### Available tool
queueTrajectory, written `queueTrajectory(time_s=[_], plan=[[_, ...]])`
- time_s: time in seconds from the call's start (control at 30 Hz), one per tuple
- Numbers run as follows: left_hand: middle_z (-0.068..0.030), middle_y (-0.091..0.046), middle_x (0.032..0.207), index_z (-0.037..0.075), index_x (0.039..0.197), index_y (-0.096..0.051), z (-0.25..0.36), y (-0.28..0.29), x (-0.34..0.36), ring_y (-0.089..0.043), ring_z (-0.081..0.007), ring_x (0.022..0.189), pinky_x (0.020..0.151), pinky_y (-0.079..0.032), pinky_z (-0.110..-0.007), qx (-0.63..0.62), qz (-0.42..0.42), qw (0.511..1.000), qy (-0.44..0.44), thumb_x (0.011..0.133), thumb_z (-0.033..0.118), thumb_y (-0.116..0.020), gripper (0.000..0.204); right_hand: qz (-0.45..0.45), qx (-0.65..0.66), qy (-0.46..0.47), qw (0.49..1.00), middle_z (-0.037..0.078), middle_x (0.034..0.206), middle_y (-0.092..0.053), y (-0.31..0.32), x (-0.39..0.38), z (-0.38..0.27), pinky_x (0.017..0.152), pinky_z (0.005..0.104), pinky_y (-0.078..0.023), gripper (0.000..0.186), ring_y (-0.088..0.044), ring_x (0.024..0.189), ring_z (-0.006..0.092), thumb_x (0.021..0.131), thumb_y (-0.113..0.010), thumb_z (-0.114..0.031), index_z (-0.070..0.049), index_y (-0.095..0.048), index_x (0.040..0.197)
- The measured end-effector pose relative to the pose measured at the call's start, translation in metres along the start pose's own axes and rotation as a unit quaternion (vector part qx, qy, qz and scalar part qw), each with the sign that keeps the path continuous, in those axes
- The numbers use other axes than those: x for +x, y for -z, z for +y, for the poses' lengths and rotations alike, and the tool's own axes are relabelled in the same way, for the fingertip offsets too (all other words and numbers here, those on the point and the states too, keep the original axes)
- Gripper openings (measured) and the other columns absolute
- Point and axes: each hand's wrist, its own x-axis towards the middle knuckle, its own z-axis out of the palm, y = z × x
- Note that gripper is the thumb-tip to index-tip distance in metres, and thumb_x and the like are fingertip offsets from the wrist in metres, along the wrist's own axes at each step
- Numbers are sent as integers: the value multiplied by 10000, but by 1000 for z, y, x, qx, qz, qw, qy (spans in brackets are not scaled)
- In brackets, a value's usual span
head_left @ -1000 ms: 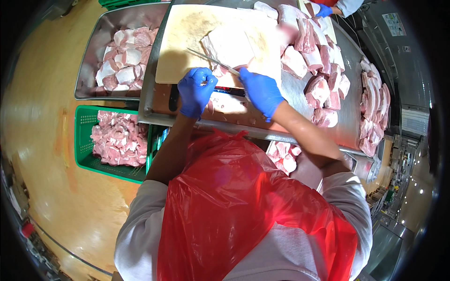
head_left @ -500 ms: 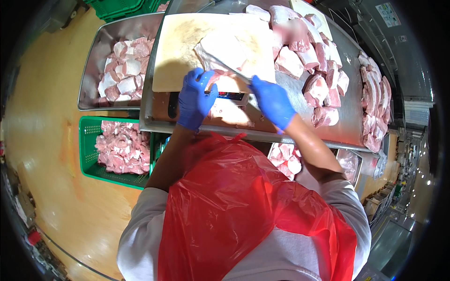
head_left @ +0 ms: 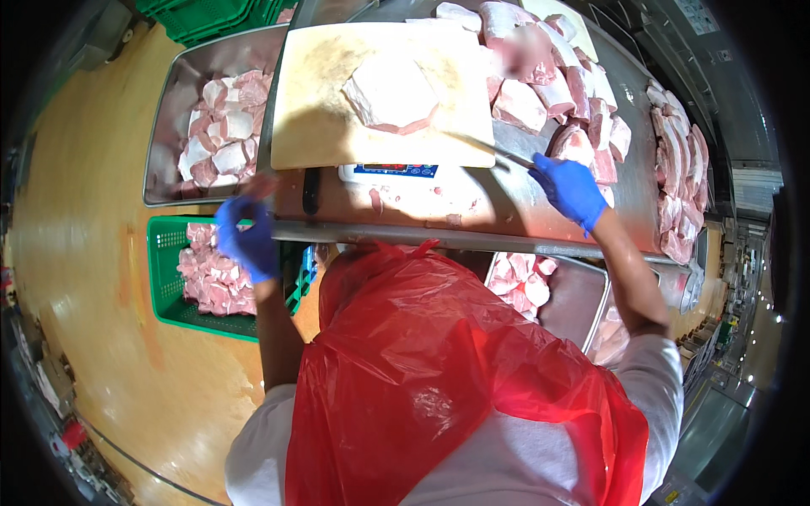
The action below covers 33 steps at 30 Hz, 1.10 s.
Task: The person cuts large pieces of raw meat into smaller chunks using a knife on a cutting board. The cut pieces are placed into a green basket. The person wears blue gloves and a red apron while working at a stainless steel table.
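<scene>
Gloved in blue, the two hands are well apart. Left hand (head_left: 246, 239): fingers curled over the green basket (head_left: 166, 261), a blurred pinkish shape by the fingertips — whether it pinches that, I cannot tell. Next, a pale meat slab (head_left: 395, 97) lies on the cream cutting board (head_left: 308, 67). Further right, the knife (head_left: 512, 156) slants across the board's near right corner, tip leftward and slightly away from the person — its handle gripped by the right hand (head_left: 569, 190), forearm angled up from lower right

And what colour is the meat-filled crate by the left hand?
Green; the crate shows best in the head view.
</scene>
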Motion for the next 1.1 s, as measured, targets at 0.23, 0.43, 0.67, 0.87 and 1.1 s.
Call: queueTrajectory(time_s=[0.23,0.43,0.67,0.87,1.1], plan=[[-276,-584,1312,23,1366,-546,-111,80,-7,-564,-417,1226,1004,-466,-417,266,-320,877,241,859,152,-639,532,155,478,-268,822,94,701,-629,-40,23,-49,559,312,-487,283,-604,593,143,1011,-562,-276,4,-592,976],[-182,-624,1185,66,1266,-610,4,-100,71,-637,-245,1001,855,-514,-337,-176,-248,948,93,888,198,-680,406,191,576,-150,781,83,786,-657,-39,114,-57,668,315,-500,337,-611,691,147,1010,-558,-296,33,-617,967],[-289,-569,1293,-36,1351,-503,86,-183,91,-580,-370,1172,1005,-462,-416,-67,-335,938,-52,809,268,-720,658,125,590,-108,790,57,968,-650,-31,152,-82,882,284,-451,357,-550,895,138,1021,-533,-331,-3,-661,1081],[-99,-654,1153,24,1283,-622,45,-172,130,-621,-167,1011,896,-519,-304,-299,-330,892,85,820,31,-665,465,88,611,-126,777,96,791,-641,-25,106,-118,674,325,-495,300,-591,680,151,1009,-551,-277,-2,-629,919],[-124,-684,1022,20,1028,-696,86,-122,36,-667,-237,914,802,-532,-337,-276,-171,945,32,825,56,-682,207,194,247,-48,948,254,745,-635,-42,103,-146,595,505,-490,172,-651,665,418,989,-513,-136,33,-507,960]])
